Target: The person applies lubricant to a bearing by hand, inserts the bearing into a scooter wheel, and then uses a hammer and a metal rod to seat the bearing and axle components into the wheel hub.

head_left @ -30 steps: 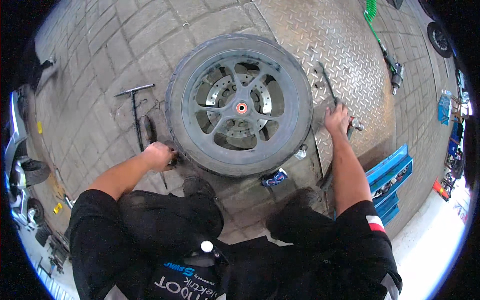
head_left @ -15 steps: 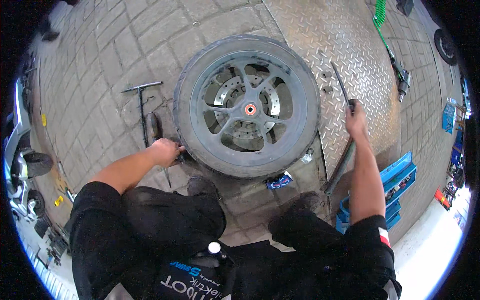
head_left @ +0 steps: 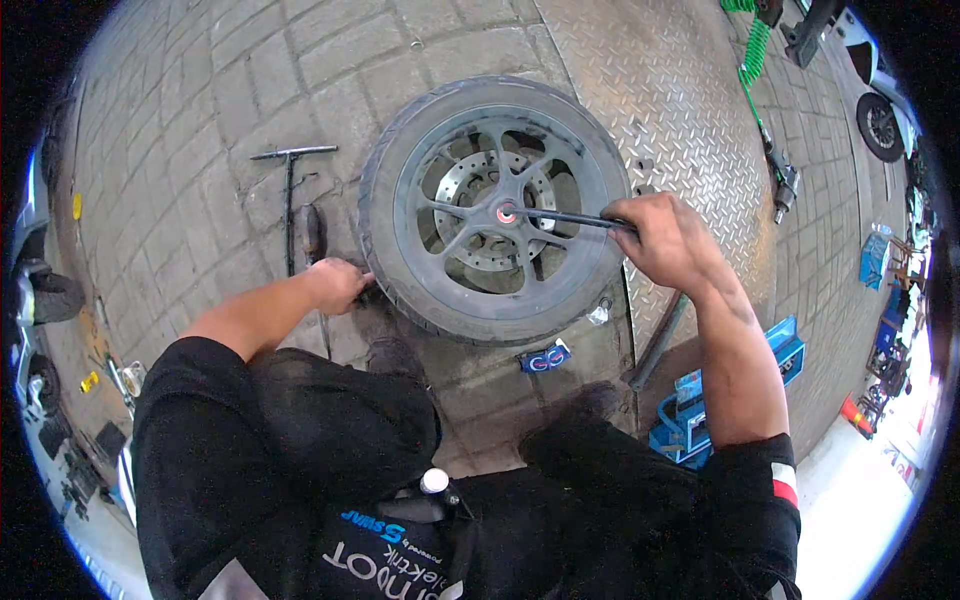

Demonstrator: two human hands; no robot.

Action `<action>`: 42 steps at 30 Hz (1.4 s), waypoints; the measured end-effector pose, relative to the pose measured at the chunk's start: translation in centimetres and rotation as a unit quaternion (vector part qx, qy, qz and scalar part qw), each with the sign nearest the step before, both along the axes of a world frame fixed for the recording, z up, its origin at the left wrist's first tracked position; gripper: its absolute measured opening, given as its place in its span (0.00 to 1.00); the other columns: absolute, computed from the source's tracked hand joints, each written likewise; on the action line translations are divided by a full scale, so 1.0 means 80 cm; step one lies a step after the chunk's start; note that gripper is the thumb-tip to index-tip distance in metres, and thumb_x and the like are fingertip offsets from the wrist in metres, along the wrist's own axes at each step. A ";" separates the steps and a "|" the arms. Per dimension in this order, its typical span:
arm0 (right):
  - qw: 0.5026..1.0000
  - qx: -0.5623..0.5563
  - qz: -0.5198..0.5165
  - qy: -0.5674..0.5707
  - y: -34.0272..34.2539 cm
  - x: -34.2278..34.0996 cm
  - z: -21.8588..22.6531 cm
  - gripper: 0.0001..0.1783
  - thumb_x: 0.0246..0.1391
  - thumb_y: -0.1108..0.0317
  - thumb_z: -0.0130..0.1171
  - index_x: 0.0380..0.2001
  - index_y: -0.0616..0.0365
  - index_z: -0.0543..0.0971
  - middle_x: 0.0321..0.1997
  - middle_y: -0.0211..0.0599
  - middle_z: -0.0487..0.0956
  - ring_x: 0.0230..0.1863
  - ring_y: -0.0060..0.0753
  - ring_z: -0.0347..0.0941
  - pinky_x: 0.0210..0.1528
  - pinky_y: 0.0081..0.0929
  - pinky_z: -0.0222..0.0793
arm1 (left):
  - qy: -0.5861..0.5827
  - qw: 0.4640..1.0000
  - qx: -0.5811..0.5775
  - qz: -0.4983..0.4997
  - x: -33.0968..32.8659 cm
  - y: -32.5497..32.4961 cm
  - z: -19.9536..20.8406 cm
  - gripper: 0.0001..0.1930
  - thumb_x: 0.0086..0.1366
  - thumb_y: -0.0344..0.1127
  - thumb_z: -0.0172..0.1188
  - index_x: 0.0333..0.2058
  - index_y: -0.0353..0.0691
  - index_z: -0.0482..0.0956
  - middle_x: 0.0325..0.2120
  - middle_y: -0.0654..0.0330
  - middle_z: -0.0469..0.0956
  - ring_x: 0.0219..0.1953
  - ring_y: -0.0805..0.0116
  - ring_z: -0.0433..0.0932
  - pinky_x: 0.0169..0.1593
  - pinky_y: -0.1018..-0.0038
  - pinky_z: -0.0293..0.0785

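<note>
A motorcycle wheel with its tyre on lies flat on the paving, partly over a metal plate. Its spoked hub has a red-ringed bearing in the middle, and a brake disc shows beneath the spokes. A thin dark metal rod is gripped in my right hand, its far end at the bearing's opening. My left hand is curled at the tyre's lower left edge, some fingertips hidden. Near it lie a screwdriver and a T-handle wrench.
Tread plate covers the floor at right, with an air impact wrench on a green coiled hose beyond. A dark bar leans near an open blue toolbox. Small blue boxes and a clear bag lie before the wheel.
My right hand has brought the rod from over the tread plate to the wheel's centre, turning it to point left. The left hand stays by the tyre's edge.
</note>
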State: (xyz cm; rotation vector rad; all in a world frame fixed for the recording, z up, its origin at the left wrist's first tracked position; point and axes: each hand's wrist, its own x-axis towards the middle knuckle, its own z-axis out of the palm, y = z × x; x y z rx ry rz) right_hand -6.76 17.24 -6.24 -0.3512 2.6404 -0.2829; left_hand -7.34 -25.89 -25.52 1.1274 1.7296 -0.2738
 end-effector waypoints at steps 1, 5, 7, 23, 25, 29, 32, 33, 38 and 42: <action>1.000 0.002 0.005 0.002 -0.005 -0.002 -0.001 0.11 0.51 0.65 0.58 0.38 0.53 0.80 0.35 0.47 0.80 0.42 0.52 0.76 0.44 0.46 0.72 | 0.007 0.999 -0.027 0.025 0.000 0.003 0.012 0.30 0.56 0.43 0.59 0.56 0.37 0.68 0.37 0.48 0.80 0.42 0.48 0.79 0.45 0.57 0.75; 0.998 0.059 0.022 0.009 -0.026 -0.006 -0.002 0.09 0.50 0.66 0.57 0.35 0.55 0.81 0.33 0.46 0.80 0.40 0.52 0.76 0.44 0.45 0.72 | 0.016 0.995 0.044 0.089 0.009 -0.024 0.020 0.29 0.57 0.44 0.59 0.55 0.37 0.68 0.37 0.47 0.79 0.42 0.46 0.79 0.44 0.56 0.75; 0.996 0.080 0.022 0.010 -0.029 -0.006 -0.002 0.09 0.50 0.66 0.58 0.34 0.55 0.81 0.33 0.46 0.81 0.39 0.52 0.77 0.43 0.45 0.72 | 0.034 0.993 0.043 0.105 0.013 -0.031 0.026 0.28 0.57 0.44 0.59 0.55 0.40 0.67 0.37 0.46 0.79 0.41 0.45 0.79 0.44 0.54 0.75; 0.982 -0.025 0.091 0.163 -0.046 0.001 -0.028 0.18 0.57 0.60 0.43 0.20 0.58 0.74 0.23 0.46 0.77 0.30 0.56 0.75 0.35 0.47 0.71 | 0.058 0.984 0.069 0.152 0.018 -0.028 0.047 0.32 0.58 0.48 0.59 0.59 0.42 0.64 0.38 0.46 0.79 0.44 0.44 0.77 0.48 0.54 0.72; 0.982 -0.007 0.095 0.166 -0.058 -0.002 -0.024 0.16 0.55 0.61 0.46 0.18 0.58 0.73 0.22 0.45 0.76 0.28 0.54 0.75 0.33 0.47 0.72 | 0.059 0.986 0.078 0.132 0.017 -0.029 0.043 0.33 0.59 0.49 0.59 0.60 0.41 0.63 0.38 0.46 0.79 0.44 0.43 0.77 0.48 0.54 0.72; 0.939 0.019 0.217 0.266 -0.102 -0.013 -0.020 0.12 0.49 0.65 0.51 0.16 0.58 0.71 0.20 0.41 0.76 0.27 0.47 0.77 0.28 0.44 0.71 | 0.050 0.989 0.065 0.127 0.016 -0.029 0.037 0.33 0.59 0.49 0.59 0.59 0.39 0.63 0.38 0.46 0.79 0.44 0.43 0.77 0.49 0.54 0.72; 0.949 0.008 0.239 0.204 -0.144 -0.030 -0.016 0.10 0.48 0.65 0.52 0.19 0.58 0.74 0.22 0.41 0.77 0.29 0.47 0.77 0.28 0.41 0.73 | 0.057 0.985 0.078 0.143 0.018 -0.034 0.031 0.32 0.58 0.48 0.59 0.59 0.40 0.64 0.38 0.46 0.79 0.44 0.44 0.77 0.49 0.55 0.72; 0.967 0.022 0.227 0.114 -0.153 -0.036 -0.014 0.10 0.49 0.64 0.51 0.21 0.58 0.77 0.25 0.43 0.78 0.31 0.49 0.78 0.30 0.41 0.74 | 0.053 0.985 0.075 0.144 0.017 -0.034 0.032 0.32 0.58 0.46 0.59 0.59 0.40 0.64 0.38 0.46 0.79 0.45 0.44 0.77 0.49 0.55 0.72; 0.983 0.040 0.179 0.021 -0.138 -0.042 -0.013 0.16 0.54 0.62 0.44 0.33 0.58 0.80 0.42 0.49 0.80 0.44 0.51 0.77 0.46 0.42 0.73 | 0.043 0.983 0.052 0.168 0.016 -0.033 0.046 0.30 0.56 0.40 0.59 0.58 0.40 0.65 0.40 0.47 0.79 0.46 0.45 0.76 0.50 0.55 0.71; 0.992 0.012 0.113 0.048 -0.118 -0.033 -0.048 0.16 0.56 0.62 0.45 0.33 0.58 0.80 0.41 0.52 0.79 0.45 0.50 0.76 0.48 0.44 0.72 | 0.047 0.981 0.091 0.164 0.022 -0.049 0.034 0.29 0.55 0.36 0.59 0.57 0.41 0.66 0.40 0.48 0.79 0.46 0.45 0.76 0.49 0.55 0.71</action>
